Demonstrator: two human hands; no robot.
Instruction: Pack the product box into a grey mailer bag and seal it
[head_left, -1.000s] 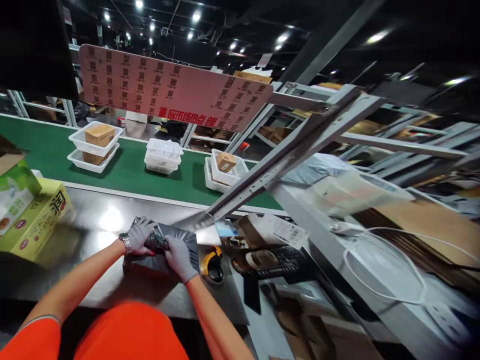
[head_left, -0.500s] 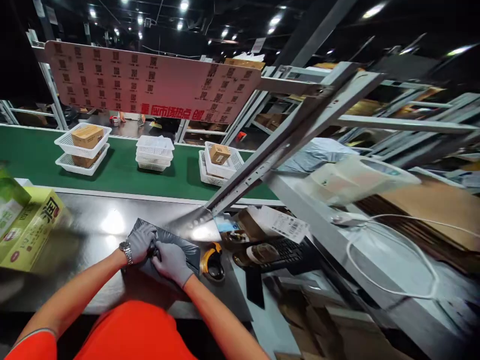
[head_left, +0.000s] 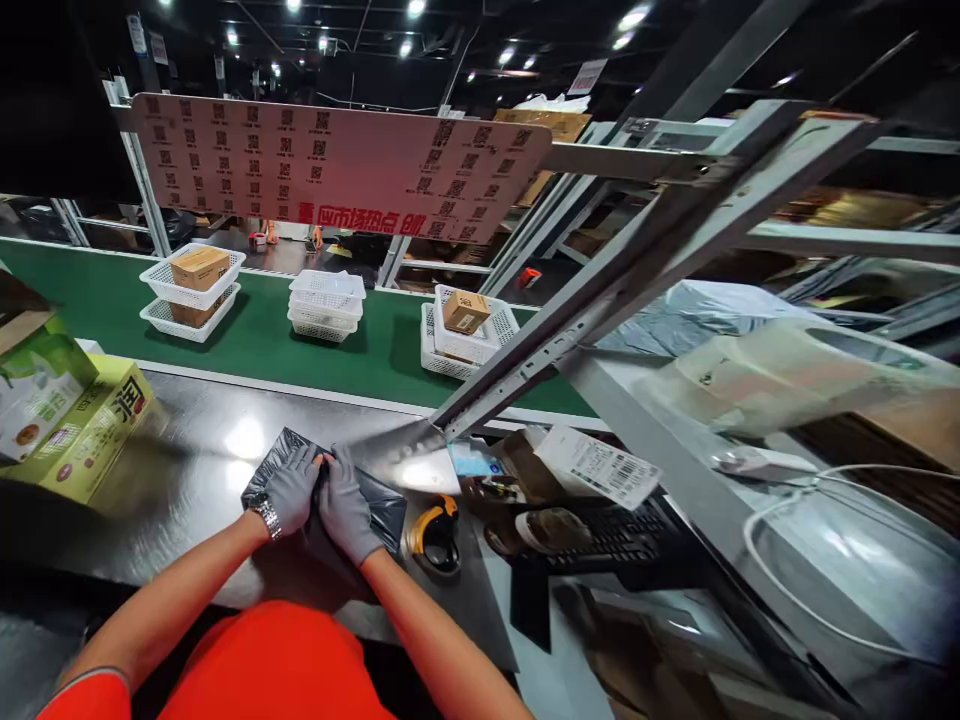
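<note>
Head view: both grey-gloved hands, left hand (head_left: 291, 487) and right hand (head_left: 346, 503), press flat, fingers together, on a crinkled glossy black poly mailer bag (head_left: 382, 505) lying on the shiny steel table (head_left: 202, 440), beside a rounded yellow-black tape dispenser (head_left: 433, 530).

A bag (head_left: 379, 500) lies on the table (head_left: 195, 450), tape dispenser (head_left: 435, 530) to its right, conveyor (head_left: 262, 340) behind.

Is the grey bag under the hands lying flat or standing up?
Lying flat: the grey bag is on the steel table, both hands pressing it.
</note>
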